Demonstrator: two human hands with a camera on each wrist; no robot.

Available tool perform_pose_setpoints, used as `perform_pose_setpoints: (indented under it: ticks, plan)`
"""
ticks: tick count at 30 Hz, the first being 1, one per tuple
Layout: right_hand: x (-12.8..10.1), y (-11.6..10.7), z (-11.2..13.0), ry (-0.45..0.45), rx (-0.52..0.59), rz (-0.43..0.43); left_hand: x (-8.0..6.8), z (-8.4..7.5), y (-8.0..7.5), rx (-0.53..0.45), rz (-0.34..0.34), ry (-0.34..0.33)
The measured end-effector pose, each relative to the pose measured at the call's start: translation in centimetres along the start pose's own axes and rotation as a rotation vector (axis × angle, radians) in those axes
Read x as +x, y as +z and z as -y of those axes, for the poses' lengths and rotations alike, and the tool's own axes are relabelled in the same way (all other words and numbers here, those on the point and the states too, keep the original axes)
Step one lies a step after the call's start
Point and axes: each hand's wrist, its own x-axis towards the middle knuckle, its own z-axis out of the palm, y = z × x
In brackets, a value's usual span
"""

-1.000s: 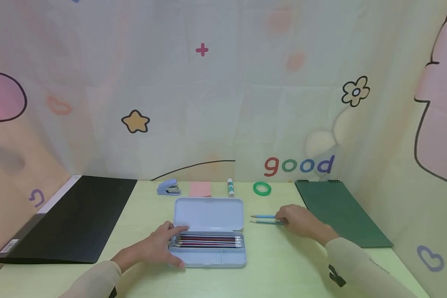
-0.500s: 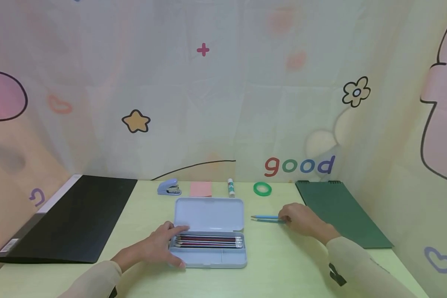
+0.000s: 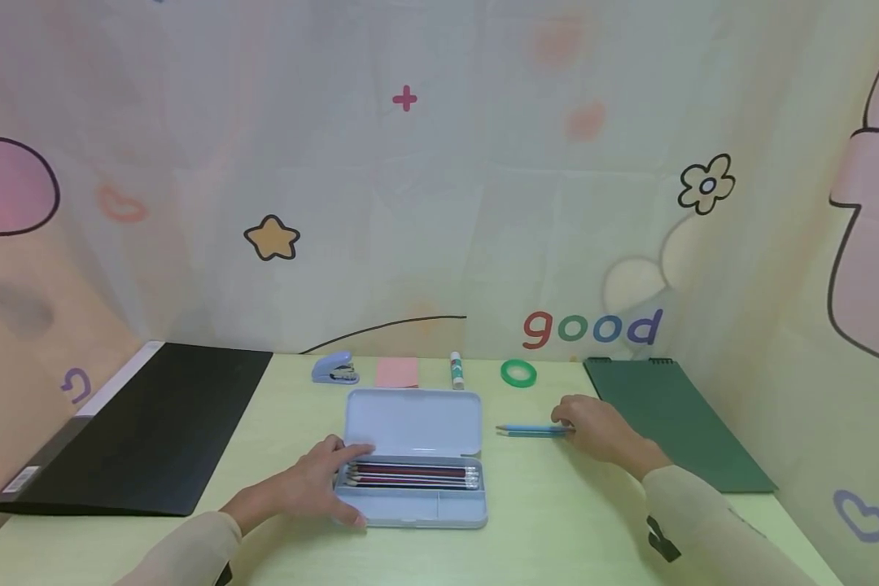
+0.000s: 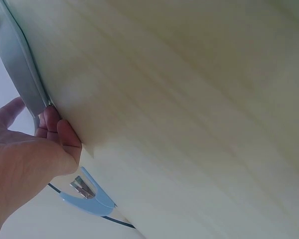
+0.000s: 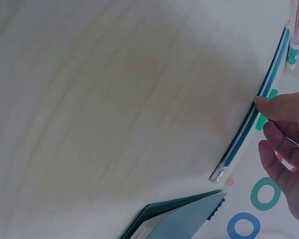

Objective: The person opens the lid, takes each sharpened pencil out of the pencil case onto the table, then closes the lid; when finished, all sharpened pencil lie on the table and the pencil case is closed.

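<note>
My left hand (image 3: 311, 484) holds the left end of an open pale-blue pencil case (image 3: 461, 509). Its thumb lies at the front corner and its index finger reaches over by the hinge; other fingers curl against the case's side (image 4: 17, 59) in the left wrist view. Several pencils (image 3: 413, 482) lie in the rear compartment. To the right, two blue pencils (image 3: 527, 431) rest side by side on the table. My right hand (image 3: 596, 427) is over their right ends, index finger lifted apart from them. In the right wrist view the thumb touches the pencils (image 5: 246, 124), with other fingers loosely bent.
Along the back are a stapler (image 3: 334, 369), pink sticky notes (image 3: 397, 372), a glue stick (image 3: 456, 370) and a green tape roll (image 3: 518, 373). A black folder (image 3: 146, 431) lies at left; a green spiral-bound pad (image 3: 681, 423) lies at right, behind my right hand.
The two blue pencils have come closer together, now side by side. My right hand has shifted slightly right and away from me, its fingers loosening. The left hand stays on the case.
</note>
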Motion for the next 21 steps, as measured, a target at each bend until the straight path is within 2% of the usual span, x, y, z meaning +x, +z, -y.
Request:
perform_pose_setpoints:
  ticks: [5,11,15,21]
  plan:
    - [-0.1,0.0,0.0,0.005,0.011,-0.003,0.0,0.0,0.1,0.006,0.004,-0.008]
    - [0.1,-0.7,1.1,0.008,0.121,-0.009,0.1,0.0,0.1,0.002,0.008,-0.009]
    - [0.6,-1.5,2.9,-0.022,0.196,-0.019,0.0,0.0,0.0,0.003,0.007,-0.003]
    - [1.6,-2.5,6.9,-0.036,0.267,-0.007,0.1,-0.1,-0.1,-0.004,0.008,-0.008]
